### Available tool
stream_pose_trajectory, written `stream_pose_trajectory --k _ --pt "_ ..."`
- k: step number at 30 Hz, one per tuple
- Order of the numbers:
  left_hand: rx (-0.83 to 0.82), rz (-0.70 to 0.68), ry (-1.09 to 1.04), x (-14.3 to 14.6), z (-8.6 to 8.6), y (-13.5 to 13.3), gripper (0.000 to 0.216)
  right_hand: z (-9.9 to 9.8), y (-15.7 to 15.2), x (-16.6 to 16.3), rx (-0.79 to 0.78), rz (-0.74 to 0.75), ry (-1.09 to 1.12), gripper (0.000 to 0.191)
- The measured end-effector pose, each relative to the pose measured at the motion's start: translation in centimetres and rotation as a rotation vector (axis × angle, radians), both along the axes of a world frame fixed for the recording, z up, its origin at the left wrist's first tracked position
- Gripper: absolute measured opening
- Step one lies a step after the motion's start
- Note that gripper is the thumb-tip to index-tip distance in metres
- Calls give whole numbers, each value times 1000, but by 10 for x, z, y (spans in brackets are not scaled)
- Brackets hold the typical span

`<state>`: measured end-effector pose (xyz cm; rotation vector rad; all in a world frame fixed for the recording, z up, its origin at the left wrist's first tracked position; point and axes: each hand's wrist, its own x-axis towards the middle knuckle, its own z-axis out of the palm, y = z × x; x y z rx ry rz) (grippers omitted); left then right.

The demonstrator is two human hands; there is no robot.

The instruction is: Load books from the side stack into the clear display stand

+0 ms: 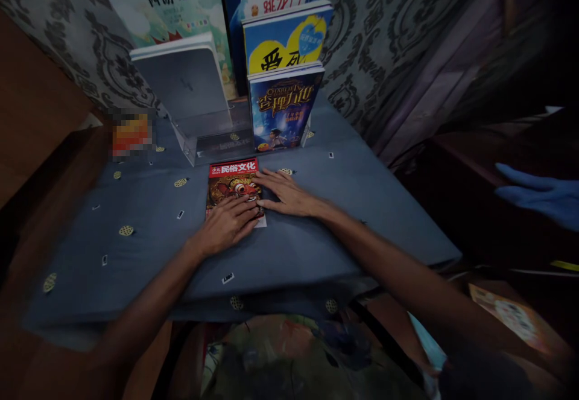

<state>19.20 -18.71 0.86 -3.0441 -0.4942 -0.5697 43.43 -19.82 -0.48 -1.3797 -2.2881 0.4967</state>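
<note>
A small book (226,186) with a red title band and a colourful mask-like picture on its cover lies flat on the blue tablecloth. Across its lower part rests my left hand (230,224), fingers stretched out on the cover. My right hand (289,196) touches the book's right edge, its fingers also extended and flat. Neither hand grips anything. Just beyond the book stands a clear acrylic book stand (205,146); a dark blue book (283,110) and a blue and yellow book (287,41) stand upright in its right side.
A grey book (185,86) leans in the stand's left side. Larger books, one pale green (176,2), rise against the patterned wall. A blurred orange item (131,134) sits at the table's left. At far right a blue-gloved hand (543,195) shows beside a dark surface.
</note>
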Motion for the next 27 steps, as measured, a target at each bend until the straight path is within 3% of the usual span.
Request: stream_pose_trajectory --k 8,17,19,24,27 --pt "-159 24 17 -1 0 1 35 3 2 7 -69 65 38 77" --pt "-163 20 4 -1 2 3 33 -4 0 5 -65 68 -29 106" --pt "-148 115 9 -3 0 7 34 -4 0 5 -72 67 -26 106" --pt "-76 653 -68 -12 -10 22 45 -1 0 6 -88 89 -3 104" --pt "-123 750 -68 -18 -11 30 45 2 -1 6 -113 103 0 103"
